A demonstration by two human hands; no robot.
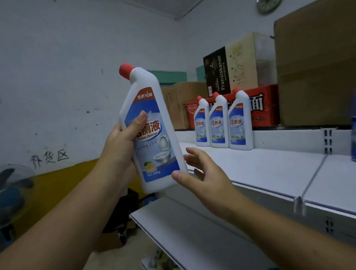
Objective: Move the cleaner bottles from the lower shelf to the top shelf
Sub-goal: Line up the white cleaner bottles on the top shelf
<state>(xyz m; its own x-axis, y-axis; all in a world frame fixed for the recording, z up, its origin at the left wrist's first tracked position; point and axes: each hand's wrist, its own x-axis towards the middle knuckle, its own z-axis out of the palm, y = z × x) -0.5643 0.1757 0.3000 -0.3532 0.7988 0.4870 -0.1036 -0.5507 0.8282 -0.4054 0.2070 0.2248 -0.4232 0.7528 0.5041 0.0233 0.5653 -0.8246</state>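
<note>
The left hand (120, 146) grips the toilet cleaner bottle (152, 134) mid-body, the right hand (204, 172) open-fingered at its base — set down carelessly, it could topple the three bottles (222, 124) on the top shelf (257, 172).

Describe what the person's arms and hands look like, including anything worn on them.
Both arms are bare as far as the view shows: no sleeves reach the forearms, and no gloves cover the left hand or the right hand. No watch, bracelet or ring is visible on either wrist or on the fingers that show. The fingernails look short and unpainted. No marks or bandages can be seen.
</note>
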